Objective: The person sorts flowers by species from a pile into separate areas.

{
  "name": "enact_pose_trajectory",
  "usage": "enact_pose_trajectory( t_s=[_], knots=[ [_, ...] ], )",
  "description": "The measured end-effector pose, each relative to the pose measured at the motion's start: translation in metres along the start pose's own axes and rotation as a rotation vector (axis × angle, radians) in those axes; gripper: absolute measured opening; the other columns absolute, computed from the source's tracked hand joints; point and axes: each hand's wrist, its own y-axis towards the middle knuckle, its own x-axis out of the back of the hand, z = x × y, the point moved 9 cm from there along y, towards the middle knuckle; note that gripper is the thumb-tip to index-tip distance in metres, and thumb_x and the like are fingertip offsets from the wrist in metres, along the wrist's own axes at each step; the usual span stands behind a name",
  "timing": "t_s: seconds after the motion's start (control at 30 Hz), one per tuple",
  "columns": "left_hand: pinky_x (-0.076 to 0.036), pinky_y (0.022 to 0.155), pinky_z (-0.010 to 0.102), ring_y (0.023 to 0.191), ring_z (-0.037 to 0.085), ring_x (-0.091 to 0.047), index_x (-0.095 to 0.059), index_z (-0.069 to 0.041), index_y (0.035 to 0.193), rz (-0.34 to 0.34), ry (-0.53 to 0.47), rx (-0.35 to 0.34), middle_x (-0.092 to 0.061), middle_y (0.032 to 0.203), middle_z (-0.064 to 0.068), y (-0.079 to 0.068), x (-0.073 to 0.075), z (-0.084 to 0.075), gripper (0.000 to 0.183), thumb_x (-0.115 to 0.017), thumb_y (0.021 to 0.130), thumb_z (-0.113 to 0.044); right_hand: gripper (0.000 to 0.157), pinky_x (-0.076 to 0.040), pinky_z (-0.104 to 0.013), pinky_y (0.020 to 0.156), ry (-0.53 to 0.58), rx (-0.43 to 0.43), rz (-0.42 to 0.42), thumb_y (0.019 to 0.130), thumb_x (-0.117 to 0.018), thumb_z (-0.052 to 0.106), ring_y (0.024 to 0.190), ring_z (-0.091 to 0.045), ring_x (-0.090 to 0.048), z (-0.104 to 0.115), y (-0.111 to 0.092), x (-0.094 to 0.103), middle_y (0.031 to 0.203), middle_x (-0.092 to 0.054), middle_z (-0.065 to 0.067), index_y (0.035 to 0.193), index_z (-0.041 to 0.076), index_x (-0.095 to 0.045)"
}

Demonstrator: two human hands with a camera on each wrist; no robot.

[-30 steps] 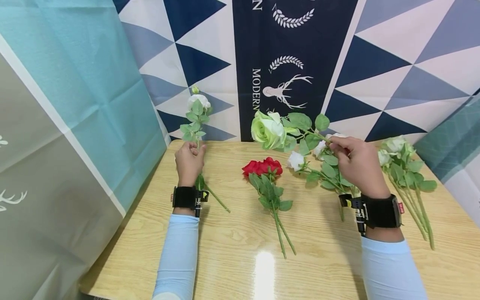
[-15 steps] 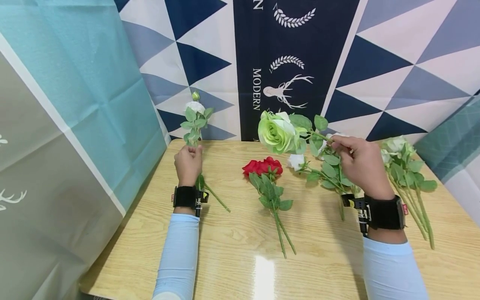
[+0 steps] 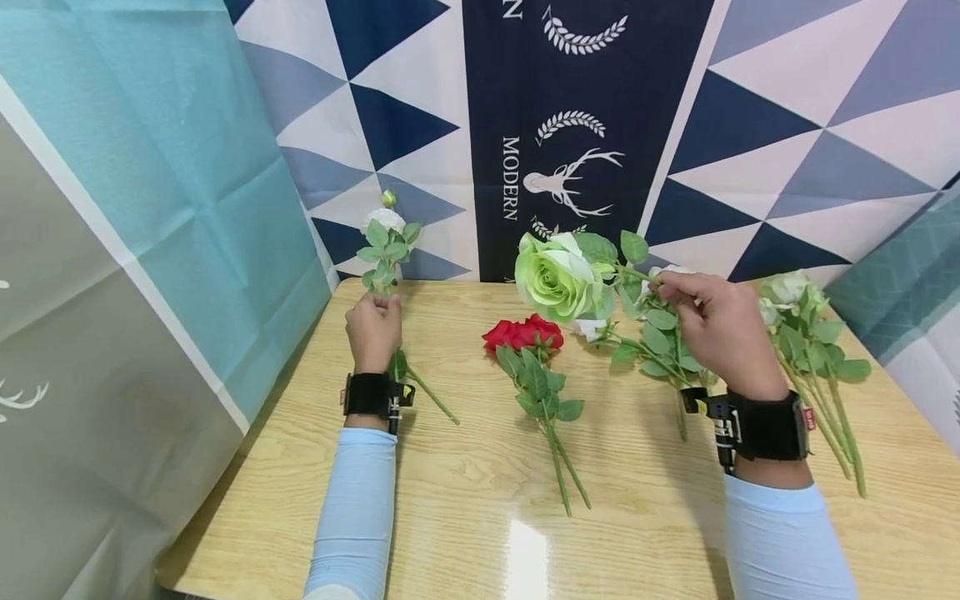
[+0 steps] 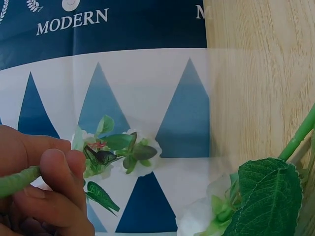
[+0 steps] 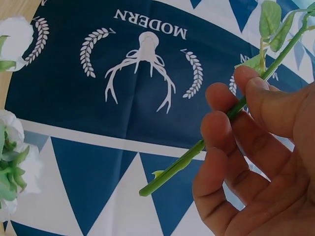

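Observation:
My left hand pinches the stem of a white rose with a small green bud at its top; it stands upright near the table's back left. Under that wrist lies another green stem, and in the left wrist view a white bloom and a dark leaf show beside the hand. My right hand holds a pale green rose by its stem, thumb against fingers, the bloom pointing left above the table. In the right wrist view the cut stem end sticks out past the fingers.
Red roses with crossed stems lie mid-table. White roses lie under my right hand, and a bunch of pale roses lies at the right. Patterned cloth hangs behind the wooden table.
The white rose in my left hand has lowered slightly and leaned left. The green rose in my right hand has turned its bloom more toward the head camera and dipped a little.

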Motion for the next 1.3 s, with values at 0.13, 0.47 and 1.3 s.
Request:
enact_pose_trajectory(
  t_s=[0.13,0.47,1.3],
  knots=[
    [-0.053,0.073,0.047,0.071,0.034,-0.067,-0.068,0.0,0.093,0.009,-0.01,0.007,-0.071,0.078,0.016,-0.001,-0.002,0.002,0.032,-0.064,0.103,-0.03,0.035,-0.021,-0.023,0.043,0.001,0.004,0.0,0.096,-0.051,-0.014,0.043,-0.004,-0.032,0.001,-0.001,0.0,0.098,-0.074,-0.021,0.122,-0.003,-0.073],
    [-0.052,0.068,0.044,0.065,0.031,-0.066,-0.069,0.0,0.095,0.012,-0.018,0.021,-0.071,0.078,0.016,-0.003,0.002,0.013,0.031,-0.064,0.103,-0.029,0.025,-0.022,-0.022,0.045,-0.014,-0.017,-0.084,0.101,-0.057,-0.004,0.048,-0.003,-0.036,-0.004,-0.002,0.021,0.095,-0.075,-0.018,0.118,0.001,-0.076],
    [-0.053,0.074,0.047,0.075,0.037,-0.068,-0.069,0.003,0.1,0.036,-0.004,0.028,-0.073,0.086,0.021,-0.001,0.003,0.008,0.034,-0.061,0.104,-0.03,0.046,-0.036,-0.025,0.064,-0.229,-0.72,-0.177,0.108,-0.048,0.037,0.065,0.014,-0.034,-0.141,-0.068,0.104,0.098,-0.071,-0.002,0.138,0.007,-0.065]
  ],
)
